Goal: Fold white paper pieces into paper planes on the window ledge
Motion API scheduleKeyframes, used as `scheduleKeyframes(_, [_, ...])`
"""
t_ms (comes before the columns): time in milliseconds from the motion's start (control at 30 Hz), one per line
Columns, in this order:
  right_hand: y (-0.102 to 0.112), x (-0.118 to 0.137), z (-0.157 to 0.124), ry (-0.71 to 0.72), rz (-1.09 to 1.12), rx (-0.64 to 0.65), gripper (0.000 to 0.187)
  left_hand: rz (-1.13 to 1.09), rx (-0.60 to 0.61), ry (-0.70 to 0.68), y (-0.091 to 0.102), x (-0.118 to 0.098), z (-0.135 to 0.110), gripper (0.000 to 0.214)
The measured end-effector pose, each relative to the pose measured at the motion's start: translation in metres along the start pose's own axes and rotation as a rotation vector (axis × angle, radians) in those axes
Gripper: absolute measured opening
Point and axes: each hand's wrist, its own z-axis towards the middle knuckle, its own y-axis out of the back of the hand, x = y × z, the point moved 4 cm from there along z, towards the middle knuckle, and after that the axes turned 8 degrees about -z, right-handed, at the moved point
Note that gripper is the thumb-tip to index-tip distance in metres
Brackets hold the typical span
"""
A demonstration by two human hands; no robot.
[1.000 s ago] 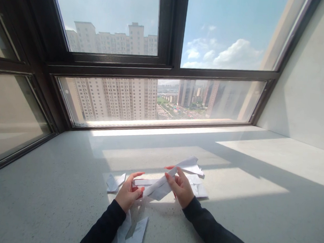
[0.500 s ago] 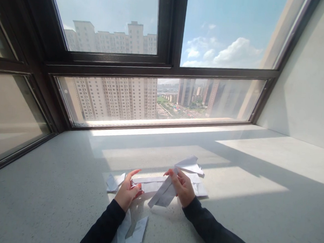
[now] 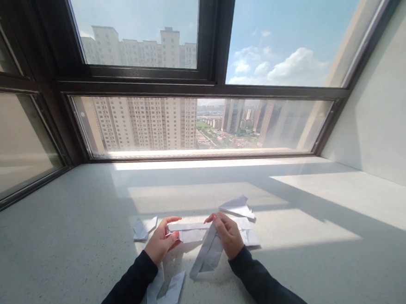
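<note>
My left hand (image 3: 161,241) pinches the left end of a folded white paper strip (image 3: 189,232) that lies crosswise just above the sill. A second folded paper strip (image 3: 209,254) hangs down and toward me from my right hand (image 3: 228,235), whose fingers are closed on its upper end. The two strips meet near my right fingertips. Both arms wear dark sleeves.
More folded paper pieces lie on the speckled white window sill (image 3: 79,236): one (image 3: 238,206) beyond my right hand, flat sheets (image 3: 250,238) under it, a small one (image 3: 144,228) at left, several (image 3: 165,295) near my left sleeve. The window glass (image 3: 198,124) stands behind, a white wall (image 3: 386,109) at right.
The strip in my right hand has swung from nearly level across both hands to hanging downward. My left hand stayed put on the crosswise strip.
</note>
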Motion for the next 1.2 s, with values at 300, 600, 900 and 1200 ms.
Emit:
scheduleKeyframes(300, [-0.001, -0.011, 0.0, -0.04, 0.078, -0.037, 0.036, -0.002, -0.005, -0.012, 0.003, 0.004, 0.004, 0.032])
scheduleKeyframes(600, [-0.012, -0.02, 0.002, -0.178, 0.316, 0.074, 0.037, 0.012, 0.079, -0.036, 0.007, 0.007, 0.009, 0.033])
scheduleKeyframes(900, [-0.003, -0.026, 0.004, -0.19, 0.292, -0.024, 0.035, -0.025, 0.045, -0.031, 0.003, -0.007, 0.002, 0.03])
scheduleKeyframes(1200, [-0.004, -0.028, 0.005, -0.201, 0.255, -0.01, 0.032, -0.021, 0.198, -0.174, -0.009, -0.005, -0.001, 0.061])
